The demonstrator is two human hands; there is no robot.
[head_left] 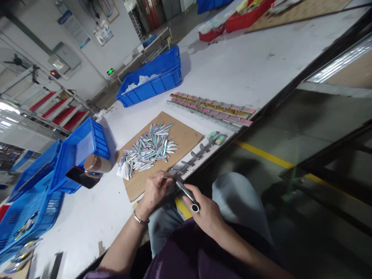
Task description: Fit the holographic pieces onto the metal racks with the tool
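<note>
My left hand is closed in a pinch at the table's front edge. A sliver of something thin and shiny shows at its fingertips, too small to make out. In my right hand a dark metal rod-shaped tool with a round, white-centred end is gripped, its far tip close to the left fingers. Just beyond the hands lies a pile of shiny, slim, fish-shaped lures on a cardboard sheet. A grey metal strip with several clips runs along the edge, with two pale green blocks at its far end.
Long racks with pink and yellow pieces lie to the right. Behind stands a blue crate with white bags. On the left are a phone, a mug and more blue crates. Red bins stand far back.
</note>
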